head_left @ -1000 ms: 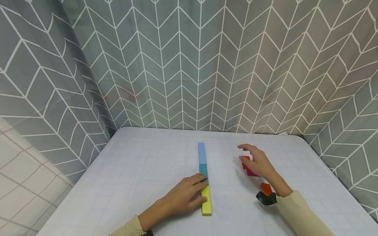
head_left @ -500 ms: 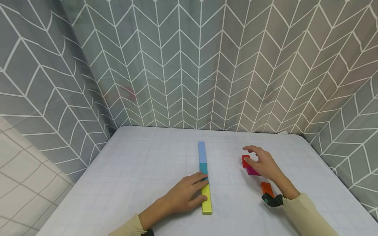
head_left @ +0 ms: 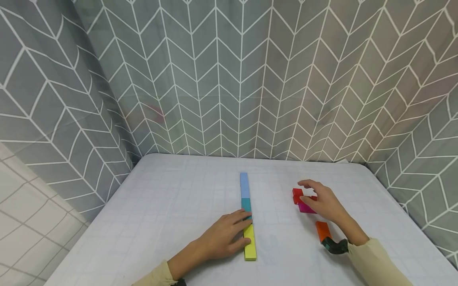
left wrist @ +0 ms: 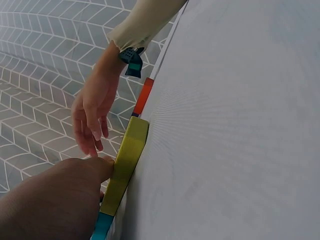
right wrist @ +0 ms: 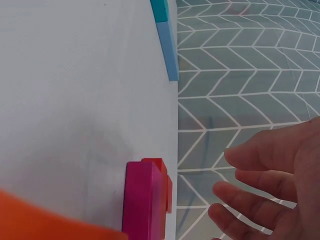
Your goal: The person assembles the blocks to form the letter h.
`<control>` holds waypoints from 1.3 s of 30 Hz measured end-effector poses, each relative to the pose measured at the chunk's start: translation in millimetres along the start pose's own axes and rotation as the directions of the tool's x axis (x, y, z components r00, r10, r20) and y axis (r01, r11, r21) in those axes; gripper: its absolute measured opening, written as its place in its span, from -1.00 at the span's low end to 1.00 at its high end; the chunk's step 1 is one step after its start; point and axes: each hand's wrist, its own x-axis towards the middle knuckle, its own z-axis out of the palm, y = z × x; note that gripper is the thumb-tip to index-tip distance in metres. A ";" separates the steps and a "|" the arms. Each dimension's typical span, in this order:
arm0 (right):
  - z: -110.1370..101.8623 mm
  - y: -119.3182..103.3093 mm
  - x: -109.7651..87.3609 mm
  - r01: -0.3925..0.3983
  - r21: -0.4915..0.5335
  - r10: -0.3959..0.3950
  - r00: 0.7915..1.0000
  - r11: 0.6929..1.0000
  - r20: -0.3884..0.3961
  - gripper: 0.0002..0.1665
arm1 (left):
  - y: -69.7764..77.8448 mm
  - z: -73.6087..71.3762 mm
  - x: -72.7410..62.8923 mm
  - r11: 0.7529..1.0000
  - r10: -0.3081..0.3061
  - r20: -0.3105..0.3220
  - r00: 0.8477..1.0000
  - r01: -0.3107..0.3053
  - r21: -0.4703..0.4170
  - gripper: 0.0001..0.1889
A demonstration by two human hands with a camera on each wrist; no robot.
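L hand point(head_left: 225, 238) palm-down, fingers relaxed, laid across yellow rectangular bar point(head_left: 250, 253) & teal rectangular bar point(head_left: 246, 203), thumb on yellow. Light blue rectangular bar point(head_left: 245, 184) end to end w/ teal; row runs away from person on white worktop point(head_left: 179, 190). R hand point(head_left: 323, 202) curved, thumb & fingers apart, nothing held, above magenta rectangular block point(right wrist: 135, 200) & small red blocks point(head_left: 297, 193). Orange rectangular block point(head_left: 323, 230) nr dark R wristband point(head_left: 335, 246); band's teal patch too small to read.
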 end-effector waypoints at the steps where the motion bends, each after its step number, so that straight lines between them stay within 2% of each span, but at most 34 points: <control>1: -0.4 0.0 -1.1 -0.002 -0.002 0.002 1.000 1.000 0.002 -0.40 | 0.0 0.2 -0.2 1.000 0.000 0.000 1.000 0.000 0.001 -0.39; 22: -6.6 6.8 -17.5 -0.005 -0.013 0.005 0.999 1.000 0.042 -0.31 | -0.4 0.6 -0.6 1.000 0.008 -0.003 1.000 -0.008 0.002 -0.39; 31: -9.0 15.5 -22.9 0.040 -0.030 -0.038 0.998 0.999 0.044 -0.51 | -1.7 1.3 0.9 1.000 0.000 0.005 1.000 0.000 0.009 -0.38; 39: -9.3 17.3 -28.9 0.034 -0.034 -0.032 0.998 0.999 0.059 -0.54 | -1.8 1.6 1.3 1.000 -0.010 0.013 1.000 0.010 0.008 -0.39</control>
